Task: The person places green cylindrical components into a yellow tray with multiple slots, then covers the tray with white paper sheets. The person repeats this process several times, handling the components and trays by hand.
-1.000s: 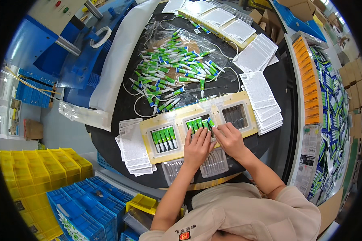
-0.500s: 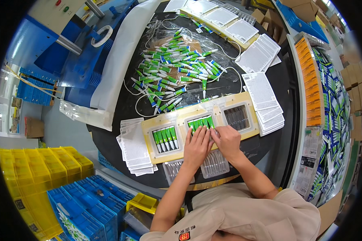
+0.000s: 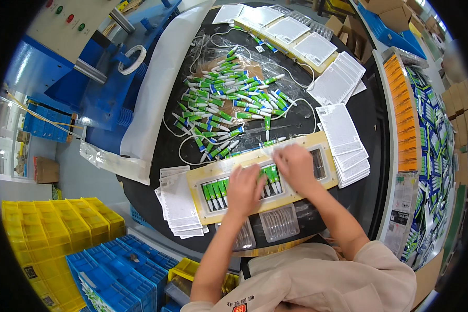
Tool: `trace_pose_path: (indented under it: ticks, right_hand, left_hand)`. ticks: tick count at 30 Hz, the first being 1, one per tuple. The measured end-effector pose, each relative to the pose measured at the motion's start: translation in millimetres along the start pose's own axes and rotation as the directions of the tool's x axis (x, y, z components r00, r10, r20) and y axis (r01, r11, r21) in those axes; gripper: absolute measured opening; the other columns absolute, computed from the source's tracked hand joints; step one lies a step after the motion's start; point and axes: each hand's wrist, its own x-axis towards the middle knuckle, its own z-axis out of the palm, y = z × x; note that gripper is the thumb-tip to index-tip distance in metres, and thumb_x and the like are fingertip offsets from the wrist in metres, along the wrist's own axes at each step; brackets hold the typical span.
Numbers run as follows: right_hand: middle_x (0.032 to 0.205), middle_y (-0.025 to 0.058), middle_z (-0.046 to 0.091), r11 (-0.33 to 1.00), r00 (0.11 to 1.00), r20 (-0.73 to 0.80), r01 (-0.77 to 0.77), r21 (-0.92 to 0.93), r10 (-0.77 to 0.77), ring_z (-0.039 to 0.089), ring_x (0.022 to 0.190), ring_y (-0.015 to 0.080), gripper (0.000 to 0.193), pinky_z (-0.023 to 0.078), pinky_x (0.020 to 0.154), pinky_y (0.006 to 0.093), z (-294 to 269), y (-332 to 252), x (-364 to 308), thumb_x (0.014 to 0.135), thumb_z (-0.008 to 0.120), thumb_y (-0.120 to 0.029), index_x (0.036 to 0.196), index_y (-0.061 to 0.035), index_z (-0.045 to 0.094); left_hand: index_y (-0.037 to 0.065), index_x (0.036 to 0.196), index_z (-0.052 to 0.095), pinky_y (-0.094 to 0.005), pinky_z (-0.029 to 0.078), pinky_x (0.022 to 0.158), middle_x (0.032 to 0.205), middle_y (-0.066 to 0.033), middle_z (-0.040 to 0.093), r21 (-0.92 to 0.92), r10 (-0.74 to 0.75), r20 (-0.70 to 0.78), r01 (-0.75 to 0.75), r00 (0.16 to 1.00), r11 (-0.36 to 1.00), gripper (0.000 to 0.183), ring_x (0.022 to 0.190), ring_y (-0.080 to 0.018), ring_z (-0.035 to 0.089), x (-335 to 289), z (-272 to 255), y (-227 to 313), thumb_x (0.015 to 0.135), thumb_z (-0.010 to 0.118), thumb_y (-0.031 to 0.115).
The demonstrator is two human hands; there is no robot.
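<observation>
A long yellow fixture (image 3: 198, 182) with framed windows lies along the near side of the round black table. Green tubes with white caps (image 3: 215, 195) stand side by side in its left window, and more green tubes (image 3: 271, 179) show in the middle one. Over the stretch between those two windows is my left hand (image 3: 244, 190), its fingers bent and blurred. My right hand (image 3: 296, 167) is above the upper right of the middle window, partly covering the right window (image 3: 317, 162). Motion smears its fingertips, so I cannot make out whether anything is in them.
A heap of loose green tubes (image 3: 229, 99) lies on clear film beyond the fixture. White printed cards (image 3: 178, 200) are stacked at its left, more cards (image 3: 343, 135) at its right. Clear blister trays (image 3: 280, 222) lie nearer me. A second fixture (image 3: 325, 65) is at the far right.
My hands have drawn apart and lifted off the middle window: the left one went left, the right one up and slightly right. More of the middle window's tubes show.
</observation>
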Motion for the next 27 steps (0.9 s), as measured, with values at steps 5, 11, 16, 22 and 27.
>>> trace_pose_path:
  ticks: [5,11,16,22,27]
  right_hand:
    - [0.085,0.0110,0.071,0.925,0.942,0.167,-0.231,-0.302,0.290,0.070,0.082,0.0323,0.027,0.055,0.069,0.0438,49,25,75,0.084,0.078,-0.026,0.095,-0.0061,0.063]
    - [0.093,0.0156,0.069,0.963,0.972,-0.054,-0.216,0.164,0.227,0.067,0.086,0.0365,0.026,0.054,0.072,0.0420,10,47,53,0.084,0.076,-0.016,0.106,-0.0039,0.070]
    - [0.092,0.0137,0.068,0.974,0.976,-0.047,-0.209,0.088,0.214,0.067,0.085,0.0329,0.022,0.054,0.074,0.0410,-57,34,-47,0.081,0.077,-0.006,0.102,-0.0035,0.073]
    - [0.092,0.0131,0.068,0.992,0.975,-0.185,-0.125,0.013,0.126,0.065,0.085,0.0325,0.019,0.054,0.075,0.0403,-18,21,-86,0.082,0.078,-0.006,0.099,0.0001,0.073]
    - [0.092,0.0114,0.068,0.998,0.976,-0.209,-0.049,0.028,0.054,0.064,0.084,0.0325,0.009,0.052,0.077,0.0413,-39,37,-39,0.087,0.073,-0.008,0.094,-0.0014,0.072]
  left_hand:
    - [0.005,0.113,0.069,-0.0446,0.051,0.085,0.103,-0.0121,0.067,0.284,-0.201,0.004,0.191,0.980,0.940,0.030,0.103,-0.0339,0.062,86,-5,-78,0.085,0.076,0.014]
    - [0.007,0.101,0.073,-0.0449,0.049,0.085,0.101,-0.0095,0.068,0.394,-0.045,0.183,-0.032,0.982,0.918,0.023,0.102,-0.0312,0.062,104,0,-112,0.078,0.077,0.010]
    - [0.006,0.106,0.072,-0.0412,0.052,0.076,0.096,-0.0112,0.069,0.094,-0.080,-0.055,0.085,0.995,0.992,0.023,0.087,-0.0310,0.066,89,-6,-72,0.083,0.076,0.009]
    - [0.008,0.106,0.078,-0.0323,0.051,0.072,0.090,-0.0093,0.066,-0.312,-0.187,-0.098,0.148,0.977,0.938,0.029,0.081,-0.0217,0.065,57,1,34,0.078,0.080,0.000]
    - [0.008,0.110,0.076,-0.0342,0.053,0.071,0.098,-0.0123,0.065,-0.290,-0.052,-0.001,0.050,0.999,0.956,0.035,0.084,-0.0259,0.065,30,6,78,0.078,0.074,-0.007]
